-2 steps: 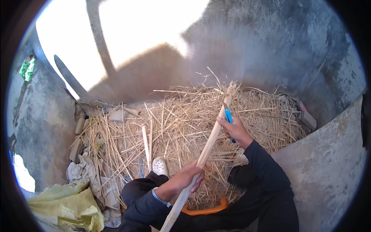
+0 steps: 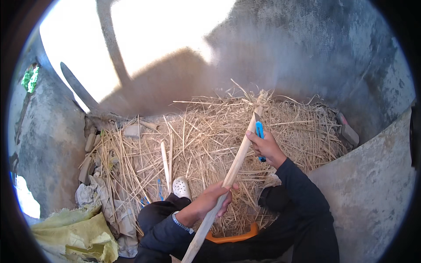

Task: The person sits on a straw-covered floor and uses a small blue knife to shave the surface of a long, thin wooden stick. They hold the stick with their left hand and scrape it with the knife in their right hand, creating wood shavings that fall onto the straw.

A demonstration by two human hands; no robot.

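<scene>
Slightly more upright now, the blue knife (image 2: 260, 130) meets the wooden stick (image 2: 237, 163) near its top, above the straw (image 2: 302, 136). Right hand (image 2: 271, 150) fingers wrap the knife; left hand (image 2: 209, 201) fingers curl round the stick, best kept clear below the blade.

The left hand (image 2: 207, 200) is curled closed, its forearm (image 2: 164, 236) slanting up and rightward. Farther forward, the right hand (image 2: 268, 148) is closed too, thumb stretched up and leftward; the right arm (image 2: 305, 193) bends at the elbow.
</scene>
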